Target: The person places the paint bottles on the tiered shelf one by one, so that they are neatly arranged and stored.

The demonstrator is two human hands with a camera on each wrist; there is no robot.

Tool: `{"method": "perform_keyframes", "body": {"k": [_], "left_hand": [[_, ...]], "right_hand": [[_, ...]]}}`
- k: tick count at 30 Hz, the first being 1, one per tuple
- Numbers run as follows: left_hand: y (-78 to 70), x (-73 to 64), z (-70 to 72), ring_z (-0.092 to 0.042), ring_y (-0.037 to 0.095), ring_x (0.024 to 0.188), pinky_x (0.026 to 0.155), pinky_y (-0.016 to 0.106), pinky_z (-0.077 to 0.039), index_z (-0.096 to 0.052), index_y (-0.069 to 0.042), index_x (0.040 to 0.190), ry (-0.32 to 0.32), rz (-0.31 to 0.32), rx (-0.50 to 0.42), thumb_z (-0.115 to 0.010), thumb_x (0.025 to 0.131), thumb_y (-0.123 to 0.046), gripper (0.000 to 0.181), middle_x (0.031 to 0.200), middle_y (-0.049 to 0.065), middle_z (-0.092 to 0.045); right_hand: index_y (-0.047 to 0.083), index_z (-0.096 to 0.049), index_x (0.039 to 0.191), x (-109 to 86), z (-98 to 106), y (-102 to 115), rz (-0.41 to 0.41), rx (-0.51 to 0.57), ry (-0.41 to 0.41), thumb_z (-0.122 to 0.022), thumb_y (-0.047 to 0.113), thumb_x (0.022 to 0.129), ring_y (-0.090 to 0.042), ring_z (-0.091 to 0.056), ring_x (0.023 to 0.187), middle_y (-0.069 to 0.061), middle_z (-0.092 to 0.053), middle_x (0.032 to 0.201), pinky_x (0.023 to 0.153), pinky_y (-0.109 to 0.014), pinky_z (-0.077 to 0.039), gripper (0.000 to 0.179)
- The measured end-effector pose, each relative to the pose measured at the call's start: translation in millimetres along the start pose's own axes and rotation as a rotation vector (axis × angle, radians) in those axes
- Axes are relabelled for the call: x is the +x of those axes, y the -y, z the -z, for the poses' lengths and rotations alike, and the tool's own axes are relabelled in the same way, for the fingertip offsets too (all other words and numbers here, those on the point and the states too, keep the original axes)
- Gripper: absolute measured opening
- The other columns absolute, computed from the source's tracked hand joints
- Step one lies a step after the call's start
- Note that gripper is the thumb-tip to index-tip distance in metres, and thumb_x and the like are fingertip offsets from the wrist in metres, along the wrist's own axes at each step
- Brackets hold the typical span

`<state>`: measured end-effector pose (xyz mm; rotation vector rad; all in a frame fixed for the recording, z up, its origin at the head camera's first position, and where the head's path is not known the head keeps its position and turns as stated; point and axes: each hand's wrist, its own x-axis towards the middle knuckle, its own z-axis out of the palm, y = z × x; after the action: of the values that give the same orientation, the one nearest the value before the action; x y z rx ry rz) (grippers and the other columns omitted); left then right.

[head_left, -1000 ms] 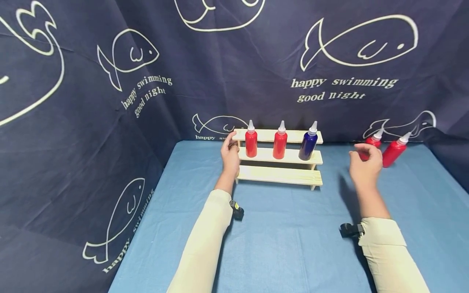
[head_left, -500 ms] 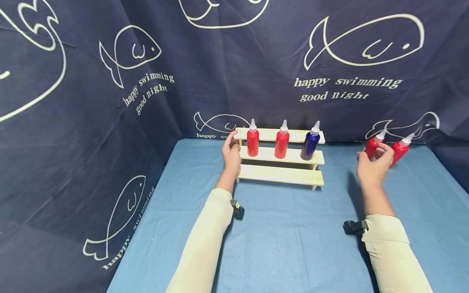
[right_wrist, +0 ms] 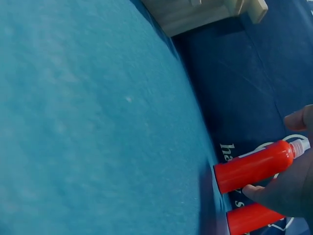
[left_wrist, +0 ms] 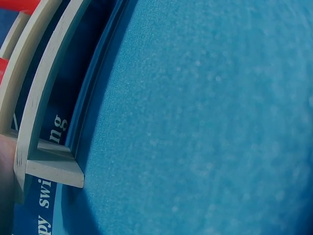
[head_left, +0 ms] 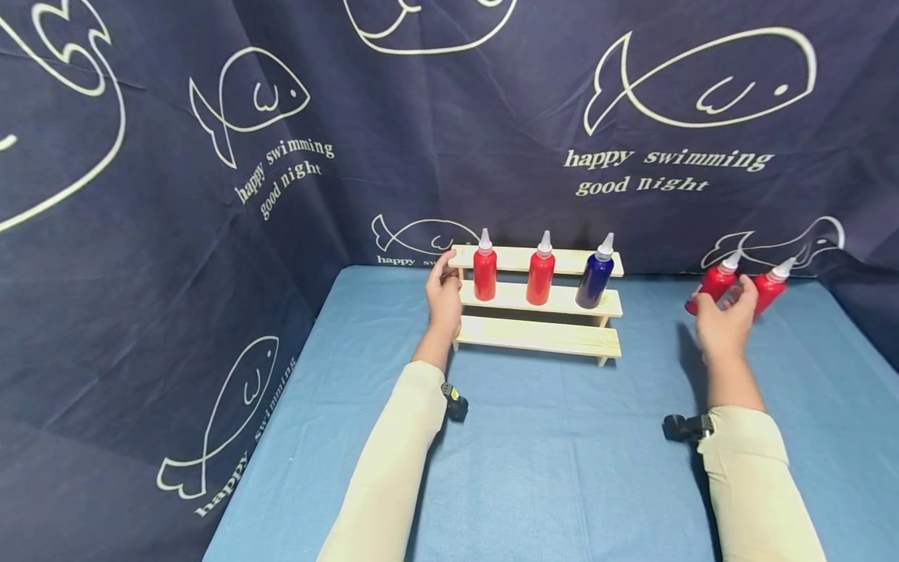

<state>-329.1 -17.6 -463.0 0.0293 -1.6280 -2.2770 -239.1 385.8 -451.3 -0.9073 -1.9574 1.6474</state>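
Observation:
At the left end of a three-tier wooden display rack (head_left: 541, 336), my left hand (head_left: 444, 300) holds the rack by its upper end. Two red squeeze bottles and a dark blue squeeze bottle (head_left: 594, 281) stand on its middle tier, all with white pointed caps. Off to the right, my right hand (head_left: 726, 320) straddles another red squeeze bottle (right_wrist: 254, 169). In the right wrist view a gap shows between the thumb (right_wrist: 297, 119) and this bottle, while a fingertip lies close along its other side. One more red squeeze bottle (head_left: 769, 293) stands just right of it.
Blue cloth (head_left: 534, 468) covers the table. A dark blue curtain (head_left: 393, 140) with white fish drawings hangs behind and at the left, close behind the rack and the two bottles at the right.
My right hand has moved right, from the left of the two separate red bottles to around the nearer one. My left hand keeps its place on the rack.

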Motion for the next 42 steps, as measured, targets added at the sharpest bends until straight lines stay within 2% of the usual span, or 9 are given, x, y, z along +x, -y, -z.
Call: {"method": "perform_keyframes", "body": {"k": [4, 9, 19, 21, 25, 29, 33, 37, 42], "left_hand": [[-1.1, 0.1, 0.0, -0.05, 0.011, 0.095, 0.078, 0.021, -0.043, -0.068, -0.004, 0.135, 0.002, 0.006, 0.012, -0.043, 0.088, 0.019, 0.058, 0.098, -0.003, -0.052], [-1.3, -0.6, -1.0, -0.051, 0.011, 0.095, 0.077, 0.02, -0.044, -0.067, -0.003, 0.135, -0.003, 0.012, 0.018, -0.043, 0.088, 0.019, 0.058, 0.097, -0.003, -0.052], [2.6, -0.1, 0.7, -0.051, 0.011, 0.095, 0.079, 0.021, -0.044, -0.067, -0.005, 0.136, -0.003, -0.001, 0.031, -0.043, 0.087, 0.018, 0.06, 0.098, -0.005, -0.052], [2.7, 0.1, 0.5, -0.052, 0.011, 0.096, 0.08, 0.021, -0.044, -0.067, -0.005, 0.136, -0.002, -0.002, 0.026, -0.043, 0.087, 0.018, 0.06, 0.099, -0.004, -0.052], [3.0, 0.9, -0.1, -0.053, 0.011, 0.096, 0.081, 0.021, -0.044, -0.068, -0.005, 0.136, -0.008, -0.002, 0.021, -0.043, 0.086, 0.019, 0.06, 0.099, -0.004, -0.051], [3.1, 1.6, -0.1, -0.053, 0.011, 0.096, 0.081, 0.021, -0.044, -0.068, -0.005, 0.135, -0.012, 0.003, 0.023, -0.043, 0.085, 0.019, 0.061, 0.098, -0.004, -0.052], [2.4, 0.8, 0.5, -0.054, 0.011, 0.096, 0.082, 0.021, -0.045, -0.068, -0.006, 0.136, -0.014, 0.009, 0.031, -0.044, 0.086, 0.02, 0.061, 0.098, -0.004, -0.052], [2.1, -0.3, 0.7, -0.054, 0.011, 0.097, 0.083, 0.021, -0.045, -0.068, -0.006, 0.136, -0.017, 0.009, 0.03, -0.044, 0.086, 0.021, 0.062, 0.098, -0.004, -0.052], [1.2, -0.1, 0.8, -0.052, 0.011, 0.095, 0.08, 0.021, -0.044, -0.068, -0.004, 0.135, -0.01, -0.002, 0.02, -0.043, 0.084, 0.02, 0.062, 0.099, -0.003, -0.052]], "right_hand": [[0.027, -0.017, 0.169, 4.5, -1.2, -0.8, 0.011, 0.014, 0.039, -0.057, 0.018, 0.096, -0.016, -0.028, 0.161, -0.002, -0.024, 0.175, 0.132, -0.028, -0.022, 0.084], [0.026, -0.015, 0.169, 9.6, -3.6, -4.4, 0.008, 0.024, 0.046, -0.056, 0.014, 0.097, -0.011, -0.032, 0.157, -0.001, -0.026, 0.175, 0.131, -0.027, -0.025, 0.084], [0.027, -0.016, 0.169, 19.6, -4.0, -13.8, 0.003, 0.012, 0.036, -0.056, 0.014, 0.103, -0.009, -0.045, 0.147, -0.001, -0.04, 0.168, 0.127, -0.027, -0.034, 0.079], [0.027, -0.017, 0.169, 20.5, -2.5, -14.4, -0.002, -0.009, 0.025, -0.056, 0.016, 0.103, -0.008, -0.049, 0.141, 0.005, -0.045, 0.159, 0.125, -0.026, -0.036, 0.078], [0.019, -0.031, 0.166, 20.9, -0.7, -16.2, 0.027, -0.082, -0.004, -0.06, 0.022, 0.102, 0.003, -0.05, 0.112, 0.021, -0.045, 0.119, 0.108, -0.018, -0.043, 0.071], [0.017, -0.049, 0.152, 19.3, -1.1, -15.8, 0.049, -0.091, -0.021, -0.064, 0.022, 0.1, 0.008, -0.044, 0.093, 0.023, -0.04, 0.102, 0.093, -0.014, -0.041, 0.054], [0.029, -0.052, 0.123, 15.0, -0.9, -11.9, 0.018, 0.026, -0.017, -0.069, 0.015, 0.096, 0.007, -0.051, 0.092, 0.023, -0.048, 0.101, 0.089, -0.011, -0.044, 0.035], [0.031, -0.05, 0.106, 10.2, 2.0, -6.9, -0.005, 0.136, -0.003, -0.077, 0.009, 0.09, 0.005, -0.055, 0.086, 0.021, -0.058, 0.092, 0.074, -0.008, -0.045, 0.038], [0.03, -0.053, 0.102, 7.0, 5.7, -2.2, -0.009, 0.102, 0.037, -0.083, 0.013, 0.085, 0.005, -0.056, 0.079, 0.021, -0.059, 0.088, 0.063, -0.007, -0.045, 0.038]]}}
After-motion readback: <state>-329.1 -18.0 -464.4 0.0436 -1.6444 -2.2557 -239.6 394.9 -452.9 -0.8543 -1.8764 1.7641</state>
